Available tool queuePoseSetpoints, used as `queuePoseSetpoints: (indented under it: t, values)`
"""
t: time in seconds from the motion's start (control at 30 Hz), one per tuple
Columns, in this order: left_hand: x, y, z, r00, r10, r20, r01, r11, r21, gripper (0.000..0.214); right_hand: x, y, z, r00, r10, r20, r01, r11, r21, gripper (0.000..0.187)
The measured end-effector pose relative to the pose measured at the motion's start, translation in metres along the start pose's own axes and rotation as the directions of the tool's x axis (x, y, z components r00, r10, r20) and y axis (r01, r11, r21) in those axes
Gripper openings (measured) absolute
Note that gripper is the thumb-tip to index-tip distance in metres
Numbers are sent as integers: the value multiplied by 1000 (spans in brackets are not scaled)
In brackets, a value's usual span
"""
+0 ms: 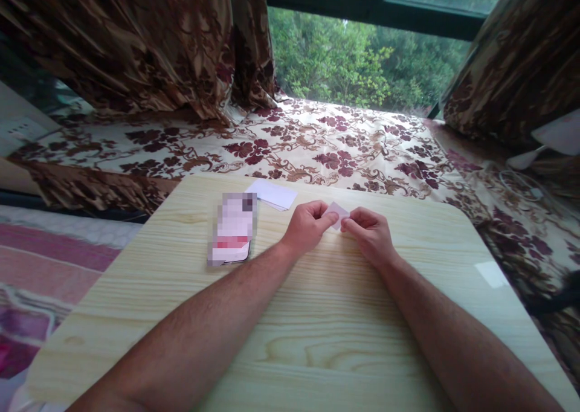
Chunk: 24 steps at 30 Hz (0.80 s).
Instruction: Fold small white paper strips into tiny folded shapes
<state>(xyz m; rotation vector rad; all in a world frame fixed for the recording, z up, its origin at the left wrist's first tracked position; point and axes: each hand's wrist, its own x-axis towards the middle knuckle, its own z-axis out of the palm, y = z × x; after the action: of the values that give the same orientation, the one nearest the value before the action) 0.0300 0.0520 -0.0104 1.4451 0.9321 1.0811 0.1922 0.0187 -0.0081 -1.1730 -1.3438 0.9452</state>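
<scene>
Both hands meet over the far middle of a pale wooden table (pixel 317 315). My left hand (pixel 307 226) and my right hand (pixel 369 231) each pinch a small pale folded piece of paper (pixel 338 214) between thumb and fingers, holding it just above the tabletop. A phone (pixel 232 229) with a lit screen lies flat to the left of my left hand. Beyond it, near the table's far edge, sits a small stack of white paper sheets (pixel 274 193).
A floral cream-and-maroon cloth (pixel 317 140) covers the sill behind the table, with matching curtains (pixel 149 43) at both sides of a window onto trees. A pink patterned bedcover (pixel 40 273) lies left of the table. White cables (pixel 521 182) lie at the right.
</scene>
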Motion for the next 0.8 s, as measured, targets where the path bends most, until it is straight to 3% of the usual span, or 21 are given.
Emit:
queuePoseSetpoints:
  t: [0.27,0.57,0.7,0.8]
  values:
    - [0,2,0,1000,2,1,-3,1000,13,25,-1,-1,-2,1000,-14,7,15,1000,-17,20]
    - [1,-1,1,999,-4,-51,-1,995,-96,25,0,3,-1,1000,8,-4,-7,1000,13,18]
    - [2,-2,0,999,-28,-26,25,992,-123,23,0,7,1,999,-38,-35,42,994,101,14]
    - [2,-1,-1,999,-43,-17,41,994,-101,21,-1,9,1,994,-110,-20,111,983,144,27]
